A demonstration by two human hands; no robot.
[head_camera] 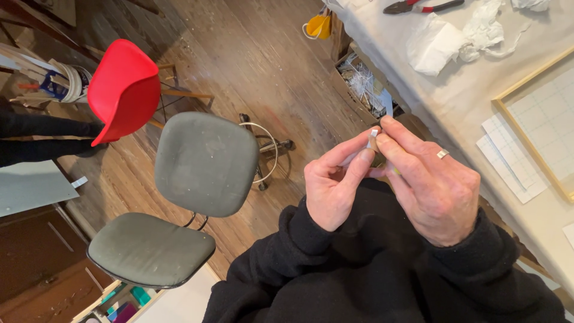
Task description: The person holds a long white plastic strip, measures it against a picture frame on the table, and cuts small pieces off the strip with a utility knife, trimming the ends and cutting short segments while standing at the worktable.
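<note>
Here, a small whitish piece point(373, 134) sits pinched between the fingertips of both hands, held up in front of the chest. The left hand point(336, 184) has thumb and forefinger closed on its lower side; the right hand point(431, 185) closes on it from above and the right, fingers together over it. Too small to tell what kind of thing it is. A silver ring point(442, 154) sits on one right-hand finger. Both wrists come out of black sleeves point(371, 263).

Just beyond the pinch: an open cardboard box point(365, 90) of clear and white scraps, standing on the wood floor against the table edge. Above it hangs a yellow object point(318, 26).

Right of the grip: a table under a pale cloth point(466, 90). On it, crumpled white paper point(454, 37), red-handled pliers point(418, 6) at the far edge, a wood-framed gridded board point(541, 119), and white paper sheets point(508, 158) lying flat beside the frame.

Left of the grip: a grey padded office chair point(197, 173), nearest to the hands; behind it a red plastic chair point(122, 87); farther off a white bucket point(70, 84) with printed blue marking. Another person's dark-clad legs point(42, 134) reach in from the left edge. Lower left, a wooden tray point(119, 299) with coloured items.

Nothing stands between the hands and the piece.
</note>
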